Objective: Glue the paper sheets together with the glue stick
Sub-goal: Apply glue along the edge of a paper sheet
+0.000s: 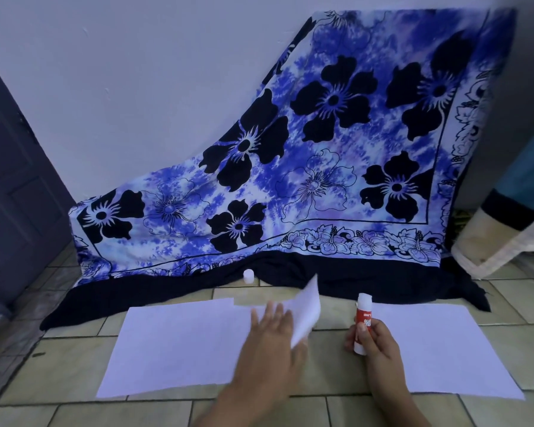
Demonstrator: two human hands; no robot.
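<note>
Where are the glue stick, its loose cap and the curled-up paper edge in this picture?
glue stick (pixel 364 315), head view, on its red label.
cap (pixel 248 276), head view, on its white side.
curled-up paper edge (pixel 307 306), head view, on the raised flap.

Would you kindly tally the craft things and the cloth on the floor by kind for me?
Paper sheets: 2
Glue stick, held in the right hand: 1
Loose white cap: 1
Flowered cloth: 1
Total: 5
</note>
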